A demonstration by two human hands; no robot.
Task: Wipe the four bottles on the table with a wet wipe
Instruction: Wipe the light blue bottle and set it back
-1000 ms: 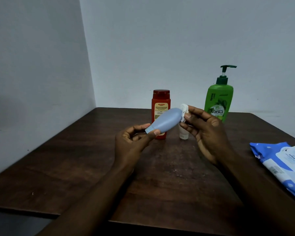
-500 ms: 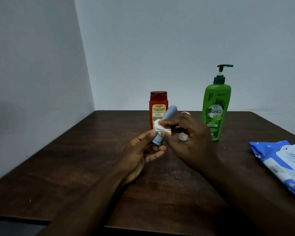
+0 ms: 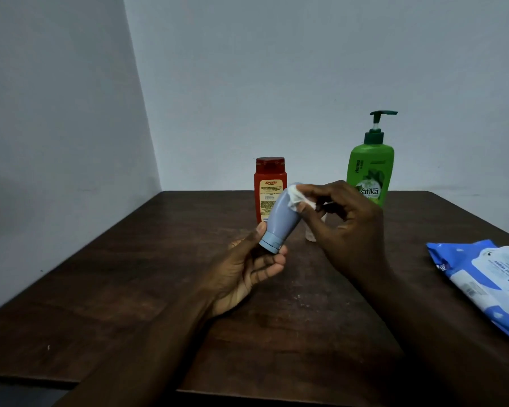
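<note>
My left hand grips the cap end of a pale blue bottle, held tilted with its base up and away from me, above the dark wooden table. My right hand pinches a crumpled white wet wipe against the bottle's upper end. A red bottle stands upright at the back, partly behind the blue one. A tall green pump bottle stands at the back right. A small white bottle is mostly hidden behind my right hand.
A blue and white wet wipe pack lies flat near the table's right edge. Grey walls meet in a corner behind the table's far left.
The wipe slid from the blue bottle's lower part up to its far end. The bottle turned so its broad side faces me, and both hands shifted slightly right.
</note>
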